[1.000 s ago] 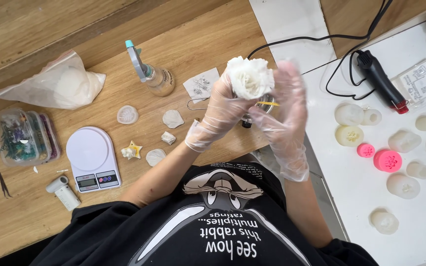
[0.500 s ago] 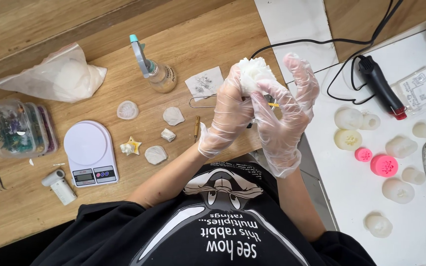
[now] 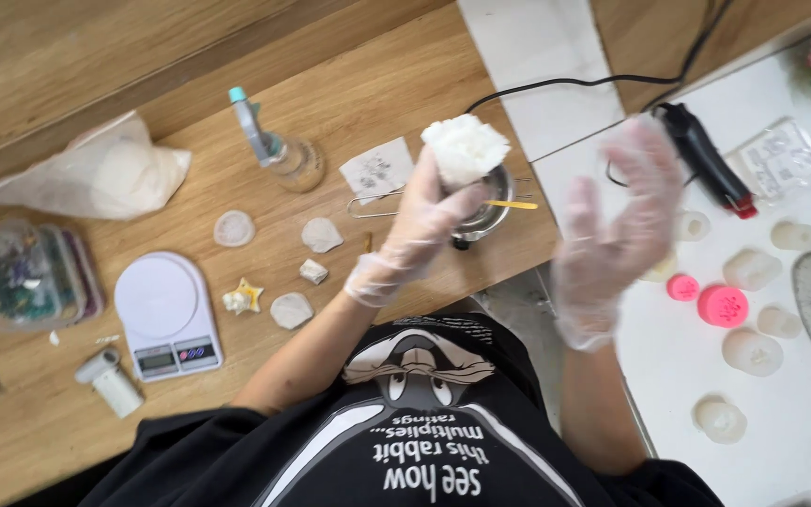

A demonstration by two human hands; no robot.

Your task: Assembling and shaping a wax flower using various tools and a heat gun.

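My gloved left hand holds a white, crumbly lump up above a small metal pot on the wooden table. A yellow stick lies across the pot. My gloved right hand hovers to the right of the lump, fingers spread, holding nothing. It is over the edge of a white tabletop. Both gloves are clear plastic.
To the left are a white kitchen scale, small white cast shapes, a glass bottle with a teal-tipped tool, a plastic bag and a bead box. On the white top lie a black heat gun, pink molds and clear molds.
Both hands were pressed around the white lump. Now my right hand has come off it and moved right, open, while my left hand keeps the lump alone.
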